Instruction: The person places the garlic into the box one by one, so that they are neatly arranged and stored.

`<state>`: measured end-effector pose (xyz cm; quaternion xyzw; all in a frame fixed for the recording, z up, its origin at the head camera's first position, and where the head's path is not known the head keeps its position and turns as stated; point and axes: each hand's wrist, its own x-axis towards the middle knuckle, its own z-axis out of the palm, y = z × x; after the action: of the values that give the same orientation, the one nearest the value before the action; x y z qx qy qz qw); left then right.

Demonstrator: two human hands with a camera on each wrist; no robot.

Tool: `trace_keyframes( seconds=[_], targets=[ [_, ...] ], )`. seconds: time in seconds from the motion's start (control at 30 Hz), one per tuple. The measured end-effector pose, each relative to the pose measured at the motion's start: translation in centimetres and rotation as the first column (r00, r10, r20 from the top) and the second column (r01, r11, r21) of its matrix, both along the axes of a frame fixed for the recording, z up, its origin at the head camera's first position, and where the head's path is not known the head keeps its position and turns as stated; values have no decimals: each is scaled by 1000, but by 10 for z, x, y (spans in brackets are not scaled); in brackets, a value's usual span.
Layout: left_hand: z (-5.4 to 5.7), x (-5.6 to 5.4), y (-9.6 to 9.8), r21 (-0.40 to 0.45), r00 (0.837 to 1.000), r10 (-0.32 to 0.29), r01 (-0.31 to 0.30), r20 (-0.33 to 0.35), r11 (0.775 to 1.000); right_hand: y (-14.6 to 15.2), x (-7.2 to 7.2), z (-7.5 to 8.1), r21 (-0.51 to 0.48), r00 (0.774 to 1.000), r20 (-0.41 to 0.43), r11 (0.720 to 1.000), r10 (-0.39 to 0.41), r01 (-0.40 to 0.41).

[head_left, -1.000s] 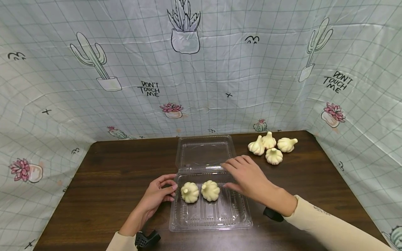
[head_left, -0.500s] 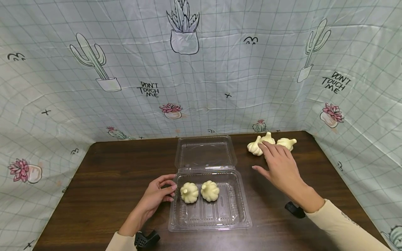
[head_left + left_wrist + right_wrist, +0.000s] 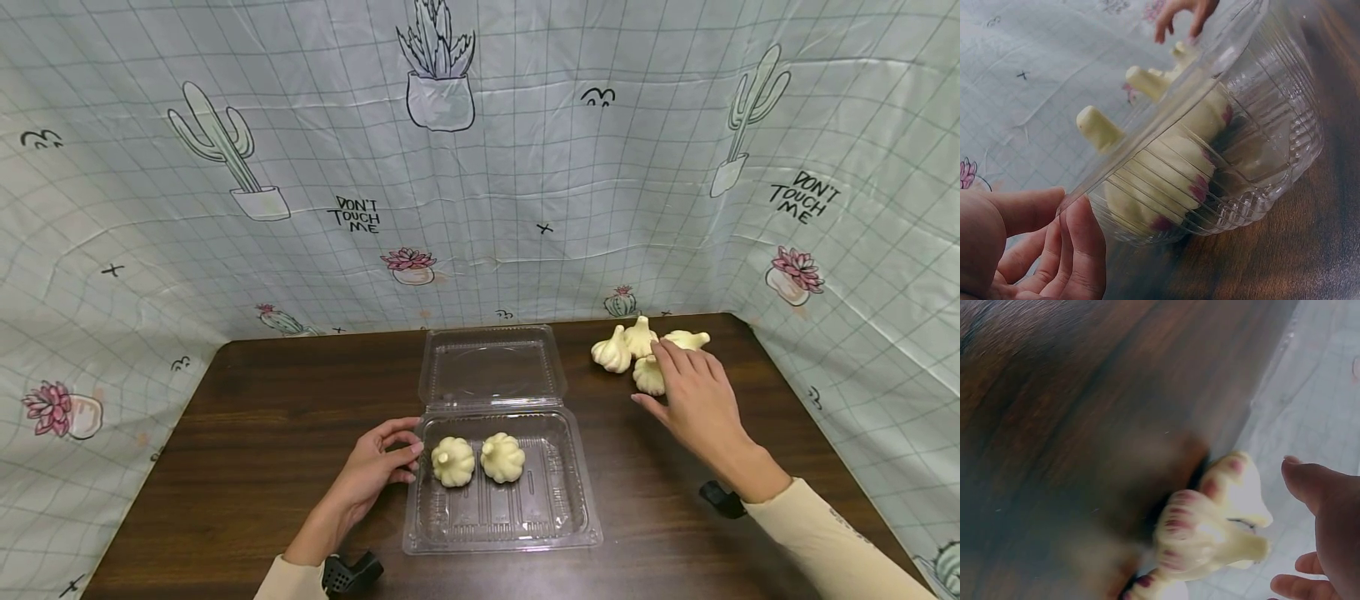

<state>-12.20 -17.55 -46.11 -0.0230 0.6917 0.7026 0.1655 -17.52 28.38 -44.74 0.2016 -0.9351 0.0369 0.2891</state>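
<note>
On the brown table, right in front of me, sits a clear plastic box with its lid open toward the back. Two garlics are inside: a first garlic near the left wall, and a second garlic just beside it. They both sit with their stems up.

Four more are out on the table, bunched at the back on the right side: a near garlic, a left garlic, a back garlic and a right garlic.

My left hand pinches the left rim of the box between thumb and finger. My right hand is over by the bunch, partly in front of the near garlic. Its thumb sticks out away from the other fingers, and it grips nothing. I can't tell if my fingertips touch a garlic, because my hand hides that bit.

So I'd say two are in and four are left, if all of them belong in the box. That looks like about a third done. The lid isn't shut yet either.
</note>
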Motion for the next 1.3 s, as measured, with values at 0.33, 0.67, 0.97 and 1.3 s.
trace_keyframes(
  seconds=[0.33, 0.67, 0.97, 1.3],
  targets=[
    [-2, 0, 0, -1, 1000, 3, -3, 0, 1000, 10, -4, -10, 14, 999, -5, 999, -42, 42],
    [-2, 0, 0, 0, 1000, 7, -7, -3, 1000, 14, -6, -19, 57, 999, -27, 998, -37, 39],
    [-2, 1, 0, -4, 1000, 10, -10, -3, 1000, 17, -8, -25, 57, 999, -18, 998, -40, 41],
    [-2, 1, 0, -5, 1000, 14, -14, -4, 1000, 15, -10, -25, 42, 999, 18, 998, -45, 45]
  ],
)
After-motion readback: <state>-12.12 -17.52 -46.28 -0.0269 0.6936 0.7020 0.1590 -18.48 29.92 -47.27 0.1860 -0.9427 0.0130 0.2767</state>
